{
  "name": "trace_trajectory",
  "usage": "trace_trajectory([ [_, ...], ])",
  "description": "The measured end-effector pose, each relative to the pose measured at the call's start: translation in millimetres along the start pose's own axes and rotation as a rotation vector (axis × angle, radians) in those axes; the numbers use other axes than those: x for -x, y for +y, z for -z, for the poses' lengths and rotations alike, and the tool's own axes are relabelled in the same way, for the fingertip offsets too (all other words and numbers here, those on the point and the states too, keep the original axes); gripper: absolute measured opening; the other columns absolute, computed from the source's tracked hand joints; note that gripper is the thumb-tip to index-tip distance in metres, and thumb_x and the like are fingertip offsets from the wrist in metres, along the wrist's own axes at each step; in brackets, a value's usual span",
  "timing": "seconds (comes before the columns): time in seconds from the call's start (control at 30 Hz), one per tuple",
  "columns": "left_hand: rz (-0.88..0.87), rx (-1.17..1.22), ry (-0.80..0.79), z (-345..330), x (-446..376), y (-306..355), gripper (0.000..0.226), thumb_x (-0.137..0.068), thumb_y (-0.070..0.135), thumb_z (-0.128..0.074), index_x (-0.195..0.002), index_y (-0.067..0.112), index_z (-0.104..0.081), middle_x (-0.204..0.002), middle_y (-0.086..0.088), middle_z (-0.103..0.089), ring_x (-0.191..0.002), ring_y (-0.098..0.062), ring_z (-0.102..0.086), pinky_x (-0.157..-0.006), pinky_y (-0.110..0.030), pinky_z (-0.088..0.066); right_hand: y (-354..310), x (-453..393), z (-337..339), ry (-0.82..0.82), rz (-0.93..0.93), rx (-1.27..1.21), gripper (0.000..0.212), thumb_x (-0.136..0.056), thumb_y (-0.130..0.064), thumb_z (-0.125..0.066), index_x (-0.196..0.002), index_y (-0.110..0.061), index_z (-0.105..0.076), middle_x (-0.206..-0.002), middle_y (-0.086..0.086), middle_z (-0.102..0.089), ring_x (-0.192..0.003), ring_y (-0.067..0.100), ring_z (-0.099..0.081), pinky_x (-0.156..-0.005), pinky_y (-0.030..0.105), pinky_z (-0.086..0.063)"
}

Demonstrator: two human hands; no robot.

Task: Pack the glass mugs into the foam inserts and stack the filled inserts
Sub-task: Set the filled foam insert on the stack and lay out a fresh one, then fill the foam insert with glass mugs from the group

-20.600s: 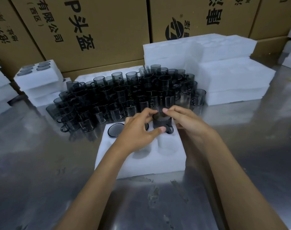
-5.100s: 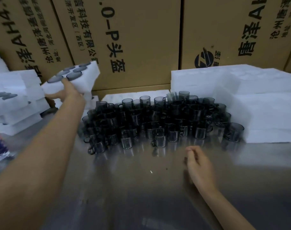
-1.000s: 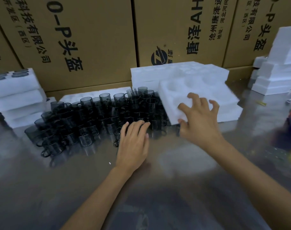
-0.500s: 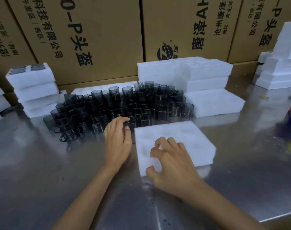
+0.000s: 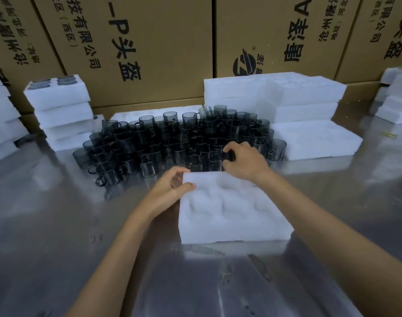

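A white foam insert lies flat on a shiny metal worktop, near the middle of the view and just in front of the person. Its top has rounded hollows, and all the hollows that can be seen hold nothing.

The left hand is at the insert's far left corner. Its thumb rests on the top edge of the foam and its fingers curl round the corner, so it grips the insert.

The right hand reaches past the far edge of the insert into a crowd of dark smoky glass mugs. Its fingers are curled around one front-row mug; the hand hides much of that mug.

The mugs stand upright and tightly packed in a broad cluster just behind the insert, handles pointing various ways.

To the right of the mugs is a stack of empty foam inserts, with one lower slab touching the worktop beside the cluster. To the left is a stack of filled inserts; dark mug rims show in the top one. More white foam sits at both far edges of the view. Behind everything stand large brown cardboard cartons printed with black Chinese characters and a round logo.
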State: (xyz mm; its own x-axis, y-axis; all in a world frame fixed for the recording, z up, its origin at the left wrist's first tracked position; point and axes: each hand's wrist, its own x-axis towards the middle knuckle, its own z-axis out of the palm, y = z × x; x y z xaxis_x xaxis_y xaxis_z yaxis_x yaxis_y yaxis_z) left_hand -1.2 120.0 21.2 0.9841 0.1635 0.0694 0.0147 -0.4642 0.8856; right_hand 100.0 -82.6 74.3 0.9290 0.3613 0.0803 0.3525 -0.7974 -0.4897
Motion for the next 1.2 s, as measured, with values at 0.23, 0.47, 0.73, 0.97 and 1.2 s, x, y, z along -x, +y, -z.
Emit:
trace_trajectory([
  [0.23,0.075,0.055,0.158,7.7,-0.8,-0.7,0.025,-0.070,0.038,-0.062,-0.092,0.029,-0.068,-0.095,-0.006,-0.065,-0.083,-0.013,-0.060,-0.081,-0.037,-0.050,-4.2,-47.8,-26.9,-0.173,-0.093,-0.087,0.003,-0.080,-0.028,-0.076,-0.080,-0.027,-0.073,-0.099,-0.006,-0.072,-0.102,0.020,-0.066,-0.094,0.037,-0.055],
  [0.47,0.117,-0.107,0.364,17.3,-6.7,-11.5,0.003,-0.092,0.026,-0.059,-0.093,0.025,-0.062,-0.089,0.002,-0.060,-0.074,-0.009,-0.053,-0.060,-0.022,-0.036,-1.7,-25.0,-11.0,0.262,0.015,-0.183,0.021,-0.080,-0.015,-0.072,-0.073,-0.031,-0.060,-0.083,-0.012,-0.067,-0.090,0.018,-0.064,-0.075,0.028,-0.047],
  [0.73,-0.125,-0.107,0.554,13.2,1.0,11.7,0.027,-0.093,0.020,-0.064,-0.120,0.024,-0.065,-0.104,0.010,-0.053,-0.086,-0.004,-0.055,-0.077,-0.017,-0.046,-25.9,27.4,-16.4,0.260,0.303,-0.592,0.019,-0.077,-0.014,-0.081,-0.078,-0.023,-0.064,-0.101,-0.019,-0.066,-0.085,0.007,-0.066,-0.080,0.031,-0.054],
  [0.97,-0.285,0.146,0.322,15.5,15.1,42.6,0.016,-0.091,0.007,-0.070,-0.101,0.018,-0.072,-0.102,-0.002,-0.072,-0.090,-0.014,-0.070,-0.080,-0.025,-0.053,-30.8,44.5,-41.4,0.359,0.407,-0.576,0.031,-0.080,-0.004,-0.072,-0.093,-0.027,-0.057,-0.109,-0.022,-0.063,-0.105,0.001,-0.060,-0.087,0.028,-0.051],
  [1.2,-0.299,0.154,0.119,30.4,20.3,40.9,0.016,-0.079,0.018,-0.071,-0.091,0.008,-0.077,-0.102,-0.009,-0.072,-0.095,-0.010,-0.068,-0.085,-0.019,-0.052,-32.3,45.5,-44.2,0.269,0.398,-0.731,0.087,-0.080,-0.002,-0.072,-0.142,-0.047,-0.029,-0.134,-0.018,-0.057,-0.125,0.001,-0.054,-0.097,0.024,-0.048],
])
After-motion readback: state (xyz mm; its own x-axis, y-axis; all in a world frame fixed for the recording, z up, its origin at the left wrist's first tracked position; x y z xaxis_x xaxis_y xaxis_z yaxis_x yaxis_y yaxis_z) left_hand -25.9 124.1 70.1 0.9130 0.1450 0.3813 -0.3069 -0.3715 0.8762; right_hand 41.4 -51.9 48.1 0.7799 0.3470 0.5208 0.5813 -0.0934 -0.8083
